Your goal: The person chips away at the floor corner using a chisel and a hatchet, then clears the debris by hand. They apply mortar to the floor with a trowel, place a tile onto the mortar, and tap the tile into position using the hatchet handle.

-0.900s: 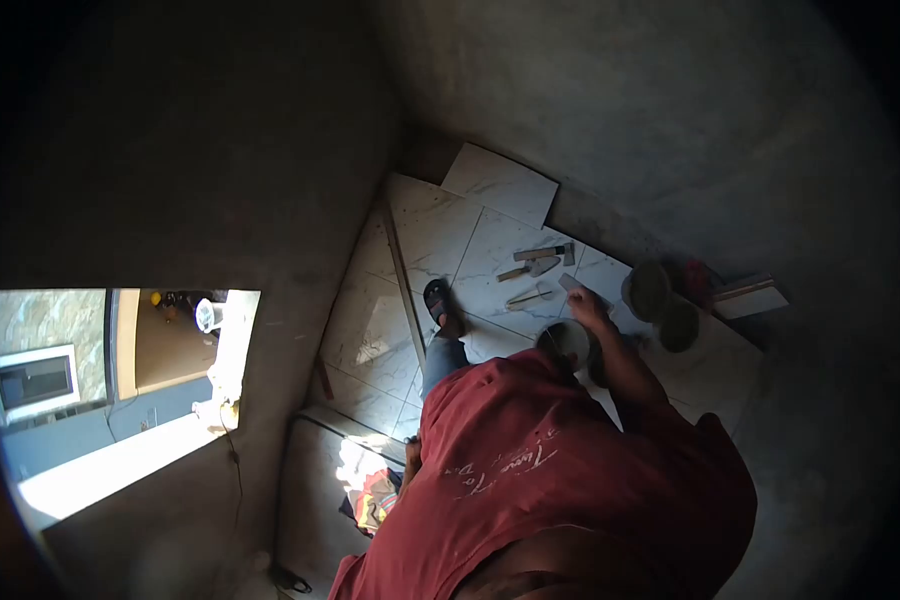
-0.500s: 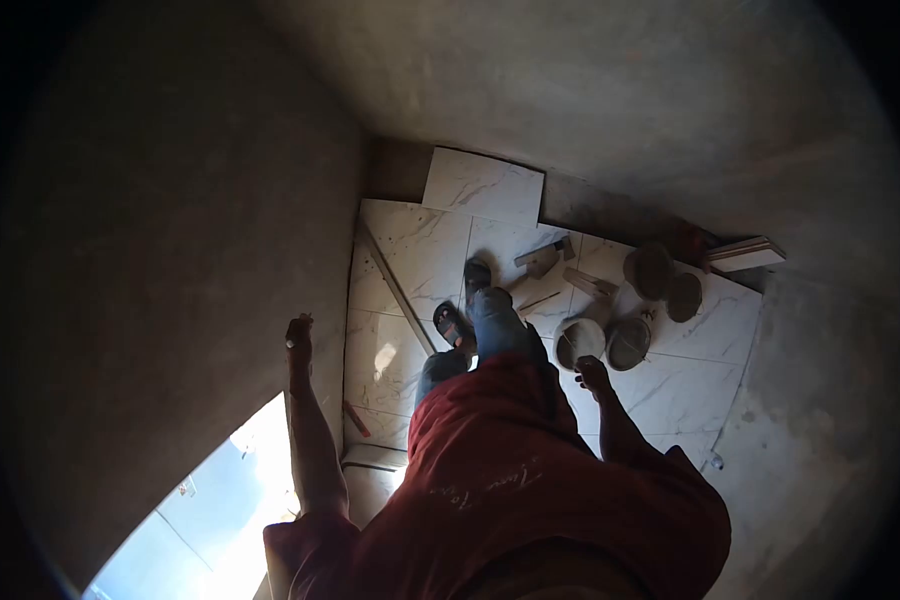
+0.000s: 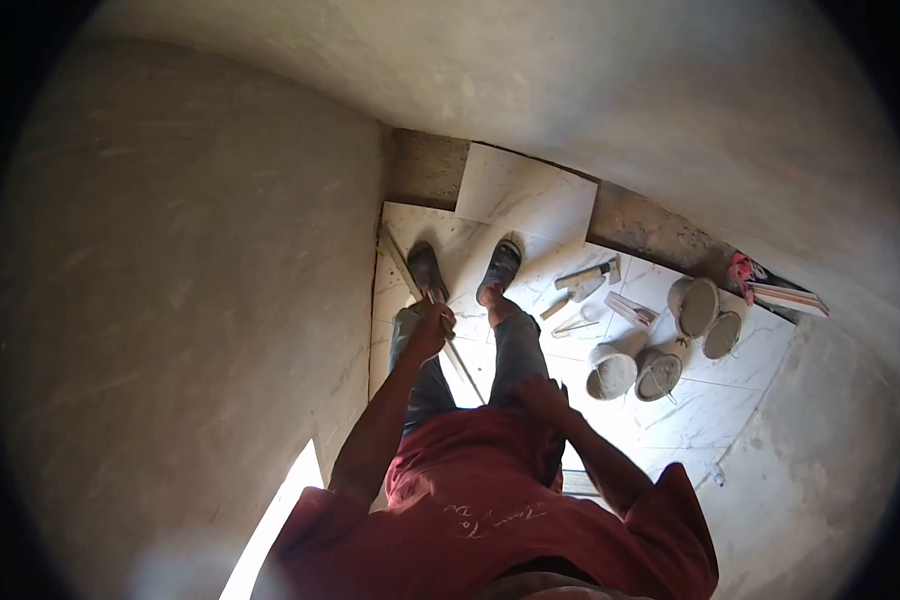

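My left hand (image 3: pixel 432 328) is in front of my left knee, its fingers curled together; a small thin thing seems to stick out of them, too small to name. Behind that hand a long straight bar (image 3: pixel 398 258) lies slantwise on the floor, passing by my left sandal (image 3: pixel 423 265). My right hand (image 3: pixel 540 396) is at my right thigh, its fingers dark and hard to make out. Ahead of my feet, a marble-patterned tile (image 3: pixel 525 195) lies partly over the bare strip along the wall.
Right of my feet are a trowel (image 3: pixel 588 272), other hand tools (image 3: pixel 630 310) and several mortar buckets (image 3: pixel 610 372). Stacked tile pieces (image 3: pixel 788 298) and a red item (image 3: pixel 739 275) lie by the back wall (image 3: pixel 610 90). A plastered wall (image 3: pixel 190 260) rises close on my left.
My left hand has come away from the left wall to in front of my knee. My right hand has moved from beside the buckets to my thigh. My feet have stepped apart.
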A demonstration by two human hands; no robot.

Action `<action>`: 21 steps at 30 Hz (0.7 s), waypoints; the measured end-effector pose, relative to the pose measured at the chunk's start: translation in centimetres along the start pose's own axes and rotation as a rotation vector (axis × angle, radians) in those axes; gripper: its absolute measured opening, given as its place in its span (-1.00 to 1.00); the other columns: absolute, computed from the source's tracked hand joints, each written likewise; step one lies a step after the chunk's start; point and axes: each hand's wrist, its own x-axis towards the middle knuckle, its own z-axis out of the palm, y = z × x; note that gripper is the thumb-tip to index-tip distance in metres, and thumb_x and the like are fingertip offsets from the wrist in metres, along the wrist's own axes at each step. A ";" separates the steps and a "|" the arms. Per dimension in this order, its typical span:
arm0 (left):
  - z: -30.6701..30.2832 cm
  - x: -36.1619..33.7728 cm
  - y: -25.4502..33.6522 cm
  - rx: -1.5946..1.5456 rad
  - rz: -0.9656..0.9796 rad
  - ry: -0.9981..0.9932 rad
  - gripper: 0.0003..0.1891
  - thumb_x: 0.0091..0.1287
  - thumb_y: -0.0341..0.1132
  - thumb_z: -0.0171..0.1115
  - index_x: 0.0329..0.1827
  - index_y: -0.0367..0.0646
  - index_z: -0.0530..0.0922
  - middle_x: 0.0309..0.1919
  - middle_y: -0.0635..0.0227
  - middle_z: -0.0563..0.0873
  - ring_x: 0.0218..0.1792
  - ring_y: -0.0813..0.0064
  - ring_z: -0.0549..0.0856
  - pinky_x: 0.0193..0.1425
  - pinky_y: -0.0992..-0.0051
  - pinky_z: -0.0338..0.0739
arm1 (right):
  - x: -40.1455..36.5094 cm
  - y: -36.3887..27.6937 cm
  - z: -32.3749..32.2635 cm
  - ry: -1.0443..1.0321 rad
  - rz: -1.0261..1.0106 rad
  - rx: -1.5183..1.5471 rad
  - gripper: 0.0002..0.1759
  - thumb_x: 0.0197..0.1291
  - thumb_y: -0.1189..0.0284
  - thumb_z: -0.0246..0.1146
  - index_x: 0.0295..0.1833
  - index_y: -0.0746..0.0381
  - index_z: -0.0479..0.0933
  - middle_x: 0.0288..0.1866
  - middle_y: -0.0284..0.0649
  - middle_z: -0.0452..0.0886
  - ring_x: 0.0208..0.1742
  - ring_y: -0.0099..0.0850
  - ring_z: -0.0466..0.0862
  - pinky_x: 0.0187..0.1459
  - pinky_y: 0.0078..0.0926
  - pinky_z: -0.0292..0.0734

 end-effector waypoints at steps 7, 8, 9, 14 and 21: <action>-3.5 -4.2 0.8 0.484 -0.271 -0.809 -0.91 0.21 -0.39 0.04 -0.43 -0.16 0.37 -0.48 0.33 0.53 -0.46 0.53 0.50 -0.31 0.52 0.44 | 1.9 -3.7 0.7 0.202 -0.015 0.167 -0.73 0.05 0.27 0.06 -0.13 0.10 0.44 -0.12 -0.18 0.45 0.02 -0.18 0.40 0.05 -0.07 0.21; -4.7 -5.2 -0.5 0.563 -0.202 -0.860 -0.87 0.22 -0.29 0.05 -0.43 -0.12 0.41 -0.49 0.36 0.52 -0.50 0.53 0.46 -0.32 0.48 0.40 | 2.1 -4.3 0.6 0.229 -0.018 0.205 -0.76 0.06 0.31 0.04 -0.15 0.12 0.44 -0.14 -0.17 0.45 0.00 -0.19 0.41 0.03 -0.07 0.22; -5.6 -5.8 0.4 0.515 -0.301 -0.842 -0.83 0.23 -0.20 0.00 -0.42 -0.09 0.42 -0.49 0.37 0.52 -0.49 0.53 0.45 -0.32 0.47 0.38 | 2.3 -4.9 0.1 0.235 0.009 0.220 -0.76 0.06 0.31 0.04 -0.15 0.12 0.44 -0.14 -0.17 0.45 0.00 -0.19 0.41 0.03 -0.07 0.22; -7.7 -4.9 4.5 0.228 -0.873 -0.748 -0.71 0.25 -0.08 -0.16 -0.39 -0.07 0.42 -0.49 0.36 0.51 -0.43 0.54 0.44 -0.30 0.50 0.33 | 2.9 -7.4 -4.1 0.043 -0.006 0.426 -0.80 0.10 0.37 -0.03 -0.23 0.22 0.42 -0.18 -0.10 0.47 -0.08 -0.16 0.48 -0.05 -0.11 0.32; -9.4 -3.7 3.5 0.157 -0.316 -0.757 -0.79 0.28 -0.20 -0.18 -0.34 -0.10 0.40 -0.51 0.47 0.43 -0.43 0.63 0.40 -0.30 0.59 0.31 | 5.2 -4.4 2.4 -0.021 0.157 1.099 -0.72 0.20 0.25 -0.07 -0.26 0.21 0.44 -0.34 -0.21 0.54 -0.27 -0.33 0.57 -0.26 -0.39 0.46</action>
